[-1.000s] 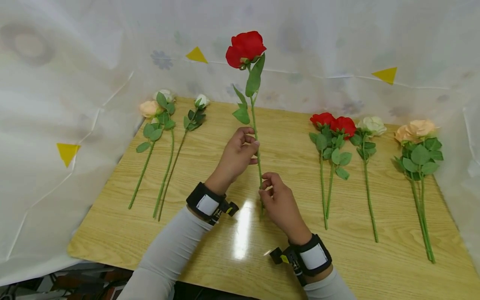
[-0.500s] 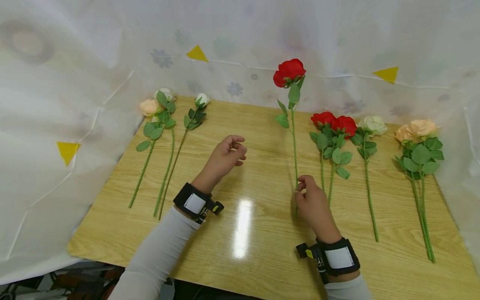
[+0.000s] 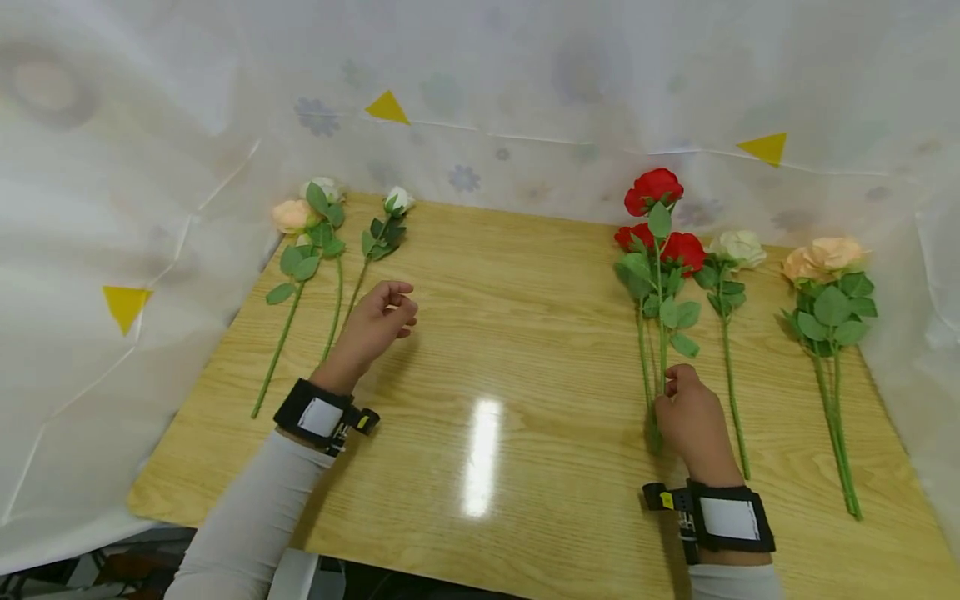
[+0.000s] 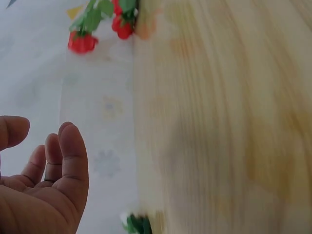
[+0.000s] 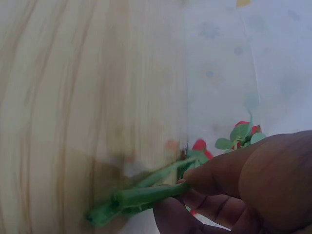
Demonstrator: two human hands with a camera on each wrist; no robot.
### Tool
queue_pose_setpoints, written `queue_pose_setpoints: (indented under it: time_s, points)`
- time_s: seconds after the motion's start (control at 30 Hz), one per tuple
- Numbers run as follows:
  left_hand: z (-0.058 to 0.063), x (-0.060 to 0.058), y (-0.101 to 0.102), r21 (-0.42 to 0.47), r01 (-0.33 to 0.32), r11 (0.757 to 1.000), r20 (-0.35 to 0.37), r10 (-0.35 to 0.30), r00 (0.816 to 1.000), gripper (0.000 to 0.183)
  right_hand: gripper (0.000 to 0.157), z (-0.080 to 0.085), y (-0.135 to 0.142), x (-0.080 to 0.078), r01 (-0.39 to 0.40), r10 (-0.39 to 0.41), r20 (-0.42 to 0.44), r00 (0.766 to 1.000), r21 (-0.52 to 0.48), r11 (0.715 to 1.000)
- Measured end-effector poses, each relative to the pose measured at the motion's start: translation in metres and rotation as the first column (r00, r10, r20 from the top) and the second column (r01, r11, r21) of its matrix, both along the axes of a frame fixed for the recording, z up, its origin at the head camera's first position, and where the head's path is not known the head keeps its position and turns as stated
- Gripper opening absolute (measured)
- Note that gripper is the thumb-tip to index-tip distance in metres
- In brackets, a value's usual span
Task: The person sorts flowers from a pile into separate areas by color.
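My right hand [image 3: 693,423] pinches the lower stem of a red rose [image 3: 655,192] between thumb and fingers. In the right wrist view the pinched stem [image 5: 151,195] ends just past the fingertips. That rose's bloom stands above two other red roses [image 3: 684,252] lying on the table, and its stem runs over theirs. My left hand [image 3: 371,329] is held over the table, fingers loosely bent, with nothing in it. Nearest to it is a white rose [image 3: 397,200] with dark leaves, whose lower stem the hand and forearm partly hide.
At the left lie a peach rose [image 3: 292,217] and another white rose [image 3: 326,190]. Right of the red roses lie a cream rose [image 3: 738,248] and a bunch of peach roses [image 3: 832,258]. A pale curtain [image 3: 525,100] borders the wooden table [image 3: 510,333] at the back.
My left hand has let go of the red rose and moved left. The right hand has carried that rose to the right and lowered it over the other red roses.
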State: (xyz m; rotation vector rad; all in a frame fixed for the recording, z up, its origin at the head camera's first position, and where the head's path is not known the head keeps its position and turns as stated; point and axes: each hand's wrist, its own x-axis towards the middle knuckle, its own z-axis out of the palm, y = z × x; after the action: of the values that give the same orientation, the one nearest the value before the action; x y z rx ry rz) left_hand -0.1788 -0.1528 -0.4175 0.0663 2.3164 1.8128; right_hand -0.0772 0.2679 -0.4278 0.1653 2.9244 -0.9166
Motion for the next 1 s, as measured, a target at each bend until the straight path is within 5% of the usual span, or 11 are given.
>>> queue_pose_setpoints:
  time_s: [0.3, 0.6, 0.8, 1.0]
  points:
    - [-0.002, 0.013, -0.053, -0.108, -0.06, 0.992, 0.028, 0.063, 0.998, 0.047, 0.039, 0.0, 0.011, 0.005, -0.011, 0.008, 0.057, 0.998, 0.046, 0.999]
    - [-0.002, 0.015, -0.06, -0.155, -0.046, 0.987, 0.007, 0.048, 0.999, 0.048, 0.038, -0.003, 0.011, 0.006, -0.049, 0.033, 0.13, 0.991, 0.127, 0.991]
    - [-0.001, 0.011, -0.063, -0.388, 0.056, 0.92, 0.008, -0.057, 0.998, 0.052, 0.037, -0.004, 0.013, 0.006, -0.063, 0.049, 0.111, 0.993, 0.126, 0.99]
    - [0.0, -0.001, -0.069, -0.496, 0.115, 0.861, 0.074, -0.09, 0.993, 0.056, 0.036, -0.001, 0.013, 0.006, -0.045, 0.036, 0.095, 0.995, 0.103, 0.994]
